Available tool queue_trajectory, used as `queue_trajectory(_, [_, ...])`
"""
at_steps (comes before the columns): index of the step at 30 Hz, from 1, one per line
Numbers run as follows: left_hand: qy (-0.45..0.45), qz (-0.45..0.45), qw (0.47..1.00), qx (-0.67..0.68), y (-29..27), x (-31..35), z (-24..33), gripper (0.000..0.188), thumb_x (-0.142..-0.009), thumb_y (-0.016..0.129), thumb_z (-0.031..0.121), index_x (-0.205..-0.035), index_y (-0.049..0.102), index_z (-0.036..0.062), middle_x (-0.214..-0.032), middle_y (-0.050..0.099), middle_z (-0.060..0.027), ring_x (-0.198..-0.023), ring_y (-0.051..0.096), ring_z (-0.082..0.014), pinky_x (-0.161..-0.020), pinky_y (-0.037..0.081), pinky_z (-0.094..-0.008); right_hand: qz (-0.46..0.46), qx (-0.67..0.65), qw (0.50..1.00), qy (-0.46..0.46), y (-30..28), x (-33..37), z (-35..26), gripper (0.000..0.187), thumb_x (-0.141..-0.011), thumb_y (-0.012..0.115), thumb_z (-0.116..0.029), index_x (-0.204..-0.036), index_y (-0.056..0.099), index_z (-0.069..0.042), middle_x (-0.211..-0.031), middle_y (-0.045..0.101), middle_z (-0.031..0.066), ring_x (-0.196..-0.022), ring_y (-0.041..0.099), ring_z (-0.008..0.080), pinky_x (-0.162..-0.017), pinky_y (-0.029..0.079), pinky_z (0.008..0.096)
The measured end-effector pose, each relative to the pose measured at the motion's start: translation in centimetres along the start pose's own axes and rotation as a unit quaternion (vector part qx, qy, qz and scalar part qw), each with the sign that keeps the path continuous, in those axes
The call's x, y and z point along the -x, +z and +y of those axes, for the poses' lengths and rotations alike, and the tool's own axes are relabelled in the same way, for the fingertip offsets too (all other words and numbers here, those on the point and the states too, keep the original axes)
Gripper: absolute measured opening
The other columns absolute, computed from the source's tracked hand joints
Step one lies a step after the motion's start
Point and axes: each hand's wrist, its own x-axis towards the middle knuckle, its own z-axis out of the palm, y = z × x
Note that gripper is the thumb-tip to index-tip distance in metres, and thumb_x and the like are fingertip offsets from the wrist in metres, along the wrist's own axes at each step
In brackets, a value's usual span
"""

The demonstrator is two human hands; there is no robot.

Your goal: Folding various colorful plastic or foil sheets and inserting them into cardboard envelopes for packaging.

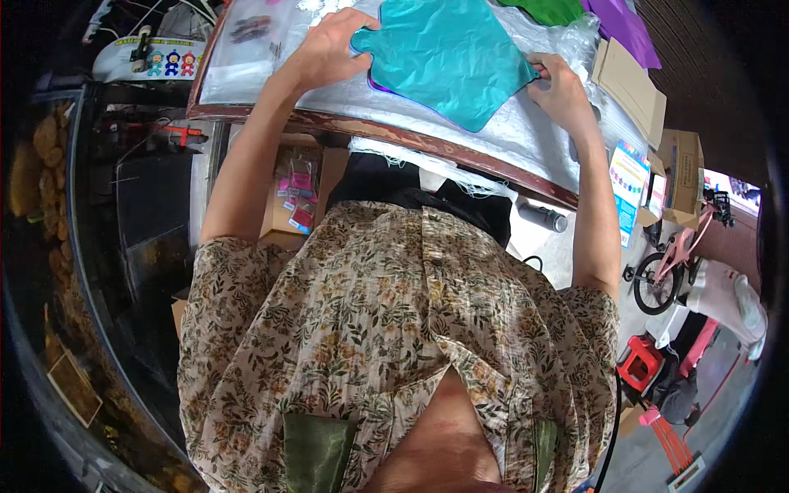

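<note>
A flat, shiny teal foil balloon [452, 62] without air, with pointed corners, lies over the table at the top middle. A strip of purple shows under its lower left edge. My left hand [329, 51] is at its left corner, thumb and forefinger curled around the tip. On the other side, my right hand [563, 92] pinches the right corner between thumb and fingers. The balloon's top edge runs out of view.
The table [460, 141] has a chipped brown edge and a clear plastic cover. Green foil [546, 10], purple foil [622, 31] and flat cardboard [631, 86] lie at its right. Below stands an open box [283, 185] of pink packets. A pink bicycle [670, 263] stands farther right.
</note>
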Motion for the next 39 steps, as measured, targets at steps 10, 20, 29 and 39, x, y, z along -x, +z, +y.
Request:
queue_trajectory(10, [0.061,0.043,0.997,0.022,0.3,0.9,-0.1,0.051,-0.082,0.073,0.008,-0.131,0.059,0.0089,-0.135,0.059,-0.0139,-0.127,0.055,-0.0335,-0.11,0.043,-0.0419,0.006,-0.028,1.0,-0.002,0.2,0.0,0.5,0.047,-0.08,0.071,-0.002,-0.126,0.062,0.0,-0.115,0.067,0.0182,-0.105,0.068,0.0271,-0.093,0.054,0.0367])
queue_trajectory(20, [0.084,0.052,0.993,0.06,-1.7,1.3,3.4,0.041,-0.078,0.07,0.008,-0.119,0.063,0.0042,-0.128,0.062,-0.0151,-0.121,0.058,-0.0343,-0.103,0.048,-0.0423,0.086,0.048,0.989,-0.113,-0.6,1.4,-3.9,0.042,-0.083,0.063,0.005,-0.124,0.064,-0.002,-0.118,0.067,0.0157,-0.109,0.066,0.0333,-0.095,0.054,0.038])
queue_trajectory(29, [0.149,-0.06,0.987,0.026,-0.7,0.4,5.8,0.033,-0.078,0.065,0.011,-0.109,0.064,0.0008,-0.114,0.065,-0.0142,-0.109,0.063,-0.0357,-0.097,0.052,-0.0446,-0.009,-0.036,0.989,-0.141,2.3,2.7,-4.4,0.045,-0.082,0.053,0.012,-0.12,0.066,-0.007,-0.124,0.065,0.014,-0.117,0.062,0.0362,-0.1,0.052,0.0416])
queue_trajectory(39, [0.08,-0.042,0.987,-0.13,1.3,0.2,7.2,0.015,-0.078,0.068,0.012,-0.088,0.067,0.0004,-0.097,0.067,-0.0135,-0.097,0.067,-0.0345,-0.086,0.055,-0.0435,-0.024,-0.054,0.991,-0.123,1.4,3.9,-5.7,0.038,-0.084,0.058,0.005,-0.12,0.065,-0.006,-0.128,0.062,0.0144,-0.116,0.061,0.036,-0.1,0.051,0.0422])
